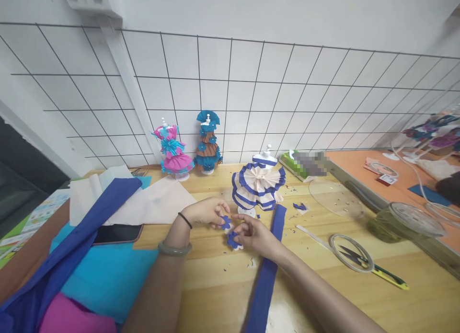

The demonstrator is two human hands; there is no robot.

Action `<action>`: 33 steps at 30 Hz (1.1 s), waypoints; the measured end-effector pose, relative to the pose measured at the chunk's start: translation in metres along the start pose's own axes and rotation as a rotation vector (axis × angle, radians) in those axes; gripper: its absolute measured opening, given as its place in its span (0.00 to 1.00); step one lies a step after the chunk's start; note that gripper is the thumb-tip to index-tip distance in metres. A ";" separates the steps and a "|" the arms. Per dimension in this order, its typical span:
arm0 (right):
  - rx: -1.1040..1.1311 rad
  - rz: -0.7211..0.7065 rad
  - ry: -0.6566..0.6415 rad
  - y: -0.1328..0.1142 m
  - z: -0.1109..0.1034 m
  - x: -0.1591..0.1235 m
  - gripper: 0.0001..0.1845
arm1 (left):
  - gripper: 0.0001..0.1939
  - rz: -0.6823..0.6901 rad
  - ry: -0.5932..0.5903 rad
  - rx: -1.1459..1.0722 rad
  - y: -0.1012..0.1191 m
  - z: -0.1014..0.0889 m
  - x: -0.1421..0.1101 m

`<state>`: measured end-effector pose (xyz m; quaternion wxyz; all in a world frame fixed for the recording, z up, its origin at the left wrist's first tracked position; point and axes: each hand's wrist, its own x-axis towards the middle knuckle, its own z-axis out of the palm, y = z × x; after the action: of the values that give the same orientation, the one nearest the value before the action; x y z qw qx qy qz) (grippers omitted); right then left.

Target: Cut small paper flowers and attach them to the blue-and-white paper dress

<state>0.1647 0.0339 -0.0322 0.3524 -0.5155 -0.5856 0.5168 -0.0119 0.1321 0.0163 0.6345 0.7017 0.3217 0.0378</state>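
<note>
Although the cream-and-blue paper dress (pixel 265 178) stood already pleated, the left hand (pixel 204 212) and right hand (pixel 259 235) pinched unattached blue-and-white paper flowers (pixel 226 223) (pixel 233 240).

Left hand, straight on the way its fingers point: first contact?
Probably the right hand, whose fingertips face it just past the blue paper flower in the left hand. Depth is unclear in this single view, so it might pass over or under.
</note>
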 end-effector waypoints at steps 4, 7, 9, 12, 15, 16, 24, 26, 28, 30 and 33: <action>-0.164 -0.031 0.098 -0.003 -0.001 -0.003 0.25 | 0.17 0.014 0.032 -0.011 -0.001 -0.005 -0.004; -0.284 -0.068 0.158 -0.012 -0.005 -0.012 0.21 | 0.17 0.026 0.029 -0.017 0.002 -0.007 -0.008; -0.359 -0.096 0.179 -0.020 -0.007 -0.018 0.18 | 0.17 0.039 0.021 -0.022 0.006 -0.007 -0.013; -0.527 -0.162 0.207 -0.029 -0.008 -0.028 0.13 | 0.18 0.058 0.001 -0.035 0.014 -0.006 -0.020; -0.601 -0.225 0.239 -0.038 -0.006 -0.036 0.11 | 0.20 0.073 -0.023 -0.034 0.025 -0.003 -0.027; -0.587 -0.234 0.257 -0.040 -0.006 -0.039 0.11 | 0.21 0.082 -0.033 -0.035 0.029 -0.001 -0.030; -0.061 -0.095 0.213 -0.061 0.001 -0.045 0.19 | 0.22 0.125 -0.087 -0.027 0.049 0.012 -0.041; 0.057 -0.078 0.189 -0.065 0.004 -0.045 0.17 | 0.23 0.133 -0.089 -0.002 0.052 0.015 -0.041; 0.130 -0.074 0.197 -0.067 0.007 -0.045 0.15 | 0.24 0.137 -0.091 0.032 0.054 0.019 -0.041; 0.156 -0.082 0.223 -0.067 0.009 -0.045 0.13 | 0.24 0.134 -0.094 0.052 0.057 0.024 -0.042; 0.132 -0.095 0.244 -0.067 0.006 -0.047 0.13 | 0.22 0.126 -0.081 0.050 0.063 0.027 -0.044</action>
<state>0.1533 -0.0083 0.0366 0.4782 -0.5218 -0.5269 0.4706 -0.0083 0.0872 0.0845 0.6257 0.7371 0.2518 0.0411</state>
